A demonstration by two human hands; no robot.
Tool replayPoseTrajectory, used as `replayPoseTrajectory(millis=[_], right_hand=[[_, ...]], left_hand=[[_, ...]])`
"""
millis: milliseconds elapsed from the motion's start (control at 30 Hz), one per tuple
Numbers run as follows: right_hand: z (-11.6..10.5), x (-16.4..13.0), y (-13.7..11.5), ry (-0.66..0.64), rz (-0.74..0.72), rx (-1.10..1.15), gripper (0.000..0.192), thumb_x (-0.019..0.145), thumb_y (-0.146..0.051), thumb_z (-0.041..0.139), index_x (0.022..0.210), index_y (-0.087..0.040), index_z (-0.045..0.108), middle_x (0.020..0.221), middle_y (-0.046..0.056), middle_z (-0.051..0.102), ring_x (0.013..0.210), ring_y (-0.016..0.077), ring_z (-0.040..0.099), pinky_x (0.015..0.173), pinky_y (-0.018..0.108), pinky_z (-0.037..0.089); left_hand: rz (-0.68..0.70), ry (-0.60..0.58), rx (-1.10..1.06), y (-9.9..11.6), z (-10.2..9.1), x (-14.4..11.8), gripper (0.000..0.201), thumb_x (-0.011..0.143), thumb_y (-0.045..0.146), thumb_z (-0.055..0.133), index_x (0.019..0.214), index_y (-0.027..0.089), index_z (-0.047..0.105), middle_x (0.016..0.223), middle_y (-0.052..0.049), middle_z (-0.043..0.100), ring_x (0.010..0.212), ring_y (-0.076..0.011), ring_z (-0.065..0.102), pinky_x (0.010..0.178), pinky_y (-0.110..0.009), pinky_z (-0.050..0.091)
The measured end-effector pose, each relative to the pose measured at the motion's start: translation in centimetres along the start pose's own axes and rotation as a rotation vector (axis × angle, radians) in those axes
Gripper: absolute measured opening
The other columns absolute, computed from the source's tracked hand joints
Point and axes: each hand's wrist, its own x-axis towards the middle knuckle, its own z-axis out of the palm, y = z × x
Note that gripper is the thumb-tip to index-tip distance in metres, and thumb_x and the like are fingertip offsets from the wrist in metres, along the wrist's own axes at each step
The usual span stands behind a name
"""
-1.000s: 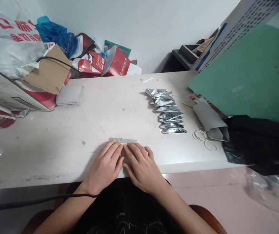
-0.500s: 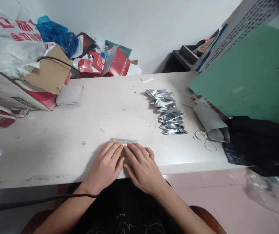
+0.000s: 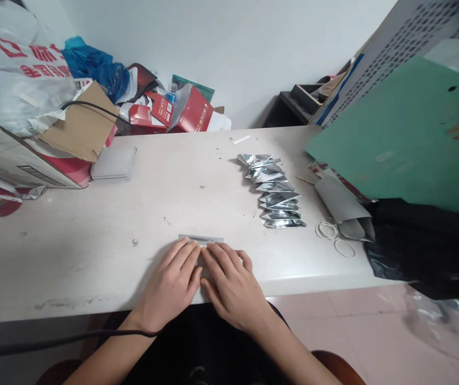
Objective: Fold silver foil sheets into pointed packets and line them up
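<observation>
Both of my hands lie flat, side by side, near the front edge of the white table (image 3: 93,256). My left hand (image 3: 171,286) and my right hand (image 3: 231,286) press down on a flat grey sheet (image 3: 200,238). Only the sheet's far strip shows beyond my fingertips. Fingers of both hands are stretched out and close together. A row of several overlapping silver foil packets (image 3: 274,192) lies to the right, farther back on the table.
White rubber bands (image 3: 336,238) and a grey folded paper sleeve (image 3: 344,208) lie right of the packets. A green board (image 3: 406,139) leans over a black bag (image 3: 426,246). Cardboard boxes (image 3: 32,155), a white bag, a grey flat pad (image 3: 114,163) and red cartons (image 3: 173,109) crowd the left and back.
My hands stay pressed on the sheet. The view has tilted slightly, so everything sits a little lower in the picture.
</observation>
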Motion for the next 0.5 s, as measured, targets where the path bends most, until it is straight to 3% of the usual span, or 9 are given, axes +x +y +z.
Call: replayPoseTrajectory(millis=[400, 500], right_hand=[[0.36, 0.05, -0.33, 0.028, 0.016, 0.007, 0.050, 0.110, -0.032, 0.045, 0.157, -0.017, 0.055, 0.150, 0.014, 0.066, 0.141, 0.0310, 0.052, 0.113, 0.047, 0.034], [-0.01, -0.07, 0.08, 0.047, 0.033, -0.030, 0.048, 0.110, -0.040, 0.049, 0.154, -0.022, 0.059, 0.149, 0.012, 0.067, 0.143, 0.0336, 0.050, 0.112, 0.049, 0.033]], left_hand=[[0.011, -0.011, 0.036, -0.09, 0.33, -0.26, 0.044, 0.105, 0.013, 0.053, 0.149, 0.012, 0.061, 0.142, -0.013, 0.074, 0.138, -0.0300, 0.067, 0.109, -0.049, 0.064], [0.012, -0.008, 0.041, -0.49, -0.18, -0.37, 0.041, 0.105, 0.014, 0.054, 0.145, 0.014, 0.064, 0.143, -0.011, 0.074, 0.138, -0.0294, 0.067, 0.113, -0.052, 0.060]])
